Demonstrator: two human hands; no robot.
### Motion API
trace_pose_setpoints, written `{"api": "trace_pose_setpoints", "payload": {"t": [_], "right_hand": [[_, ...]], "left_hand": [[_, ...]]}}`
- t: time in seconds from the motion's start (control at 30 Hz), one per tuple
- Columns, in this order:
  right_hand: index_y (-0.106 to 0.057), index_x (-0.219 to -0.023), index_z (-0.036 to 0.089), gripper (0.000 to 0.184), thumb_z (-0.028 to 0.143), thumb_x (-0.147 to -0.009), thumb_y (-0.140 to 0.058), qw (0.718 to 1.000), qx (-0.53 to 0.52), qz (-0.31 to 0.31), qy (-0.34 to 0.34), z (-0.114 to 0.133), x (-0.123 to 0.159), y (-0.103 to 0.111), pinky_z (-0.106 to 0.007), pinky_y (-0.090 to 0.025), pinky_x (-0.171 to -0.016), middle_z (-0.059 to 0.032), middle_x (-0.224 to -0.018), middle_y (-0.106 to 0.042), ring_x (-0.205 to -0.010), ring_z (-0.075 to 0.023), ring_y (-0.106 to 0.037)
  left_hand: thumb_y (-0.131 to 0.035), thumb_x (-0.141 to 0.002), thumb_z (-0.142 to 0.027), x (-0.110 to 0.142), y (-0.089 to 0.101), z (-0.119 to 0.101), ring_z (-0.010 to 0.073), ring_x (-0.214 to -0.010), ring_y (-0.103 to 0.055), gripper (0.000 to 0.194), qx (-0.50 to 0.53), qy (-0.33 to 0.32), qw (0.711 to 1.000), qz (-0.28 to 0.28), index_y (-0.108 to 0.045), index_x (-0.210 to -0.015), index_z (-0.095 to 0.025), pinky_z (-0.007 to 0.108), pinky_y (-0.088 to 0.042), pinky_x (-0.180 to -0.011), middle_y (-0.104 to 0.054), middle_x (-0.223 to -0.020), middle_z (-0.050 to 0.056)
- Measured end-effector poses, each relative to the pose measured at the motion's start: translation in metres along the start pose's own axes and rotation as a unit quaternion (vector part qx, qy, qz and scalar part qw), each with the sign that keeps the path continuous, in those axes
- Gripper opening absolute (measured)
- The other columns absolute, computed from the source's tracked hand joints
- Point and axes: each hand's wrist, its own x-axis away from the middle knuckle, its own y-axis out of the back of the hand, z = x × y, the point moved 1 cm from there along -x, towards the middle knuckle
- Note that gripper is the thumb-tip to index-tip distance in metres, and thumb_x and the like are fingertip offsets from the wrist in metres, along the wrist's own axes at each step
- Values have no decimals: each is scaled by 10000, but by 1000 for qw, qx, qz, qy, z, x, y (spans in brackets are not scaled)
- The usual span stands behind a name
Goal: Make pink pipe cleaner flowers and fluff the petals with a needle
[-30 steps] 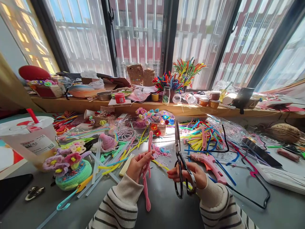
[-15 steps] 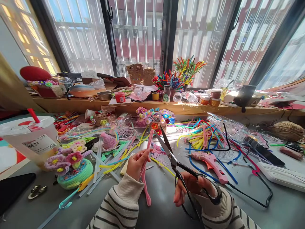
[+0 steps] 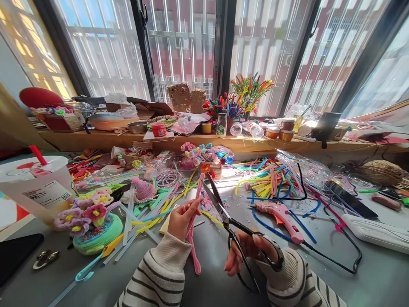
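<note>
Pink fuzzy bundle (image 3: 194, 255), slender, looped at its lower end, pinched in the near-closed left hand (image 3: 180, 219) over the worktop (image 3: 220, 281). Right hand (image 3: 245, 245) part-curled through scissors (image 3: 226, 220), now spread and tilted toward the bundle; a second ago, upright and near closed.

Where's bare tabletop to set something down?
Bare grey tabletop: front right, beside the right striped cream sleeve, before the looped black cord; narrowly, between the folded pink fuzzy strip and right hand. Crowded: before the tan ledge, around the multicoloured strip heap.
</note>
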Motion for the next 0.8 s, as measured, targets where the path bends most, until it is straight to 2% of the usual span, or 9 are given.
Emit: {"api": "trace_pose_setpoints", "payload": {"t": [0.07,0.2,0.33,0.43,0.6,0.8], "right_hand": [[-419,-590,190,464,650,-591,-369,1000,4,3,-11,1,0,1,-267,-425,-528,-89,-672,-624,-607,-175,-601],[-423,-607,203,502,696,-537,-363,999,13,-36,-22,6,1,4,-337,-426,-619,-96,-770,-625,-689,-203,-594],[-446,-642,206,542,722,-501,-360,998,19,-52,-12,7,2,7,-374,-419,-656,-98,-800,-623,-727,-220,-588],[-470,-674,202,541,709,-510,-372,998,9,-57,-4,2,1,7,-394,-413,-693,-106,-856,-615,-780,-240,-578],[-504,-687,202,517,678,-500,-422,996,1,-90,14,-8,-4,4,-414,-412,-711,-109,-877,-611,-816,-273,-564],[-527,-738,200,412,561,-540,-508,996,-10,-82,36,-7,-5,3,-408,-412,-732,-110,-837,-605,-777,-264,-573]], "left_hand": [[-637,-517,-346,2,-3,0,67,-456,-394,219,-23,7,999,30,-639,-540,-128,199,-323,-490,-497,-440,-20],[-622,-538,-347,7,-8,-2,73,-423,-376,251,-65,25,990,127,-661,-651,-127,205,-296,-448,-499,-423,-14],[-588,-579,-340,12,-13,-7,112,-518,-444,219,-105,-16,973,205,-637,-488,-147,219,-338,-528,-521,-470,11],[-562,-609,-334,14,-15,-8,102,-496,-417,237,-128,-34,960,247,-632,-472,-154,214,-324,-512,-474,-441,-2],[-542,-636,-309,15,-15,-4,100,-487,-417,198,-146,-27,949,277,-670,-651,-158,211,-307,-487,-488,-470,0],[-550,-632,-298,15,-14,1,102,-481,-421,177,-132,-18,948,288,-673,-669,-176,211,-303,-470,-498,-489,6]]}}
